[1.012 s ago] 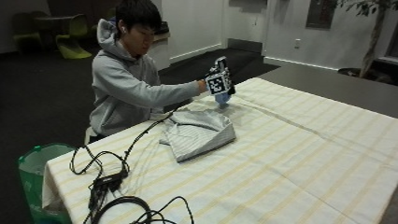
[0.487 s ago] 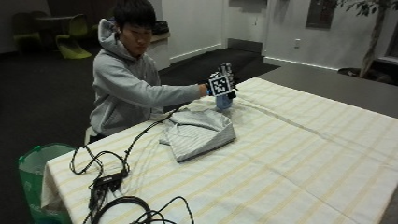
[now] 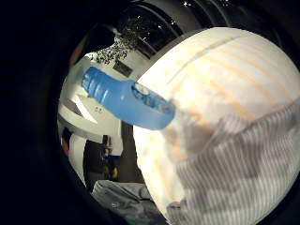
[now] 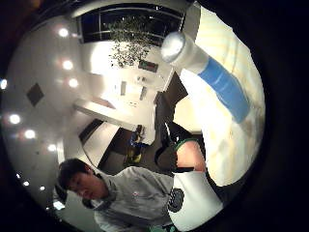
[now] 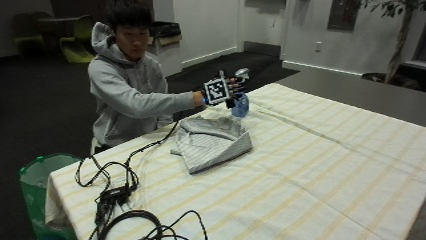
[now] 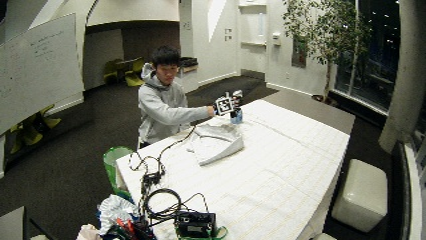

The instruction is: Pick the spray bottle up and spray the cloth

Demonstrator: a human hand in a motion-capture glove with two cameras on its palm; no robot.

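Reaching out over the far side of the surface point(image 5: 319, 165), the gloved right hand point(image 5: 229, 90) is at the spray bottle point(image 5: 239, 104), level with its upper part. The outside view shows the hand against the bottle's neck and white head, with the blue body showing below it, but the glove hides the fingers, so I cannot tell whether the grip has closed round the bottle or only touches it. The bottle stands upright on the striped tablecloth, or just above it; its base cannot be made out. In the thumb-side palm view the bottle point(image 4: 212, 77) lies close to the palm, white head and blue ribbed body both in sight; the little-finger-side view shows the blue body point(image 3: 124, 98) over the tablecloth.

The cloth point(image 5: 213, 142), a folded grey striped piece, lies on the surface just beside the bottle, on the person's side of it. Black cables point(image 5: 126, 195) trail across the near end of the surface. A green bin point(image 5: 40, 180) stands beside the surface, at the person's end.
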